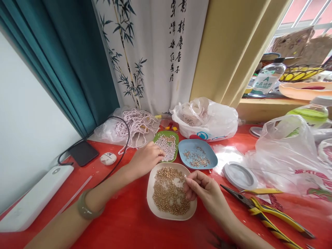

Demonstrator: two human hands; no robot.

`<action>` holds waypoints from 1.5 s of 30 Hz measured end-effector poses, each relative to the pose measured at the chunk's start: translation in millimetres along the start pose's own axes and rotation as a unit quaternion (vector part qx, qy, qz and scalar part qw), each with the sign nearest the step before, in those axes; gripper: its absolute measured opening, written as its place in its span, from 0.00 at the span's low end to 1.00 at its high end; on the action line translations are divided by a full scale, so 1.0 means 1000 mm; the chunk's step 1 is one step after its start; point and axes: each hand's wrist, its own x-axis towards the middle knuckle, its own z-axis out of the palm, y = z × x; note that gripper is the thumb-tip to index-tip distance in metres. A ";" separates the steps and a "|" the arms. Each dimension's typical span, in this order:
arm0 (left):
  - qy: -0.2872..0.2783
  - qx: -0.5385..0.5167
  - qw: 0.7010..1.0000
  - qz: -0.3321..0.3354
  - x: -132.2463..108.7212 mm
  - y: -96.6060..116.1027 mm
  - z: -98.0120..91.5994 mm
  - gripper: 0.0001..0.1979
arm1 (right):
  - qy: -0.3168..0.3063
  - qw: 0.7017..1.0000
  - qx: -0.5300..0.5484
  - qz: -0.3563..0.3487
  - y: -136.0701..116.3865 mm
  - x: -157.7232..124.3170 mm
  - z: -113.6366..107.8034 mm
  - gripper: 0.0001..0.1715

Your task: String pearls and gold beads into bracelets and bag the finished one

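Note:
My left hand [149,157], a bracelet on its wrist, reaches to the lower edge of the green tray [177,136] of pale pearl beads [166,147]. Its fingers are bent down together at the beads; the tips are hidden. Over the right side of the cream dish [150,204] is my right hand [198,186], thumb and forefinger pinched. Whatever sits between them is too small to name. Gold beads [169,197] are spread across that dish. Just behind the right hand, a blue tray [214,160] contains small metal findings.
Pliers [256,205] with yellow-black handles and a round grey lid [240,175] lie at right, near plastic bags [285,148]. Behind the trays are pearl strands [136,122] and a stuffed white bag [207,119]. A phone [83,152], cable and white power strip [36,199] are left.

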 end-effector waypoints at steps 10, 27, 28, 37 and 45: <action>-0.015 0.027 0.999 -0.026 0.023 -0.026 0.003 0.10 | 0.020 0.999 -0.033 -0.026 -0.002 -0.005 0.004 0.19; 0.010 -0.280 0.957 -0.069 0.022 0.003 0.014 0.04 | 0.049 0.995 -0.070 -0.050 -0.004 -0.009 0.009 0.18; -0.005 -0.388 0.919 -0.073 0.018 0.011 0.015 0.05 | 0.041 0.997 -0.057 -0.045 -0.005 -0.009 0.010 0.18; -0.030 -0.722 0.672 -0.163 0.004 0.038 0.027 0.07 | 0.001 0.999 0.044 0.004 -0.008 -0.010 0.012 0.16; -0.035 -0.739 0.647 -0.184 0.005 0.037 0.033 0.09 | 0.017 0.998 0.061 0.021 -0.009 -0.008 0.010 0.15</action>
